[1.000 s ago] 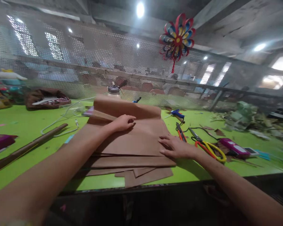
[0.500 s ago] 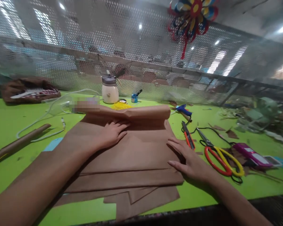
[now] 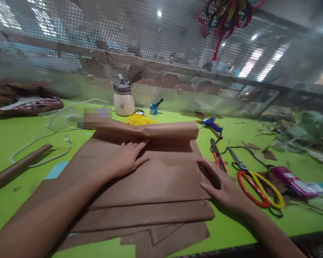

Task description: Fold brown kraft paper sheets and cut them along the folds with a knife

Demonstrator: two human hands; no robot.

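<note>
Several sheets of brown paper (image 3: pixel 156 179) lie stacked in front of me, the far end of the top one curled back into a loose roll (image 3: pixel 172 131). My left hand (image 3: pixel 129 157) presses flat on the paper, its fingertips reaching the fold under the roll. At the paper's right edge rests my right hand (image 3: pixel 220 184), thumb and fingers apart and curved, with nothing held between them. Close to that hand are an orange box cutter (image 3: pixel 218 156) and scissors (image 3: pixel 254 186) with one red and one yellow handle.
A blue glue gun (image 3: pixel 213 124) and a purple device (image 3: pixel 294 182) lie on the right. Behind the roll stand a white jug-like bottle (image 3: pixel 123 102) and a small blue jar (image 3: pixel 154 108). A brown tube (image 3: pixel 18 168) and white cable (image 3: pixel 50 165) occupy the left; perforated mesh (image 3: pixel 167 57) rises behind.
The view has shifted slightly, so most things appear a little displaced. My left hand stays flat on the paper. My right hand remains at the paper's right edge, its fingers slightly more curved.
</note>
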